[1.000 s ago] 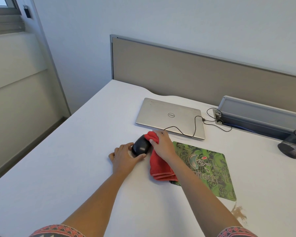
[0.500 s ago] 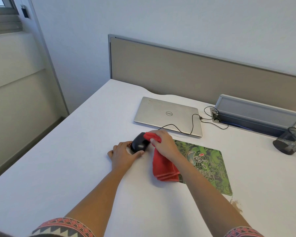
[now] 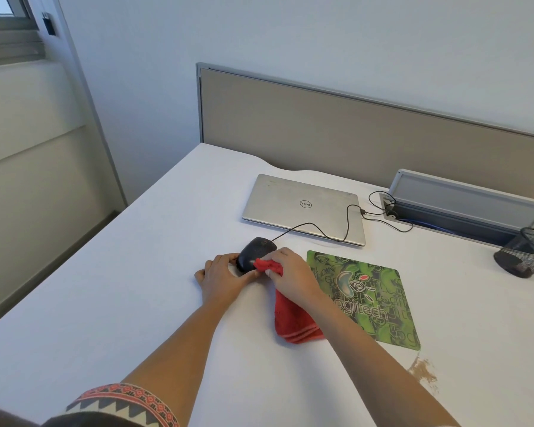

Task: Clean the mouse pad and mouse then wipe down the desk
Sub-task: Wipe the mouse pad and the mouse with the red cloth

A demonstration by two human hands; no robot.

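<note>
Where the view lies nearest the wearer, item one: a patterned sleeve point(image 3: 127, 402) in red, grey and white, on the left arm.

Item two: white desk point(image 3: 105, 303), bearing all that follows.

Item three: brown stain point(image 3: 423, 372), crumbly, on the desk just off the near right corner of the mouse pad.

Item four: red cloth point(image 3: 293, 322). Its loose end lies on the desk under the right forearm, just beside the pad's left edge. Its upper end is bunched in the right hand.

Item five: mouse pad point(image 3: 370, 297), green, printed with a logo, flat on the desk to the right of both hands.

Item six: left hand point(image 3: 222, 278), fingers curled round the near left side of the mouse, thumb along its near edge.

Item seven: right hand point(image 3: 293, 275), fingers and thumb pinching the bunched cloth and pressing it to the mouse's near right side.

Item eight: mouse point(image 3: 255, 252), black, on bare desk left of the pad, between the two hands.

Item nine: black cable point(image 3: 315, 226), running from the mouse across the laptop lid.

Item ten: laptop point(image 3: 293, 204), silver, lid closed, beyond the mouse.

Item eleven: mesh pen cup point(image 3: 524, 257), black, at the far right.

Item twelve: cable tray point(image 3: 463, 195), grey, lid raised.

Item thirteen: beige partition point(image 3: 321, 124) along the desk's far edge.
</note>
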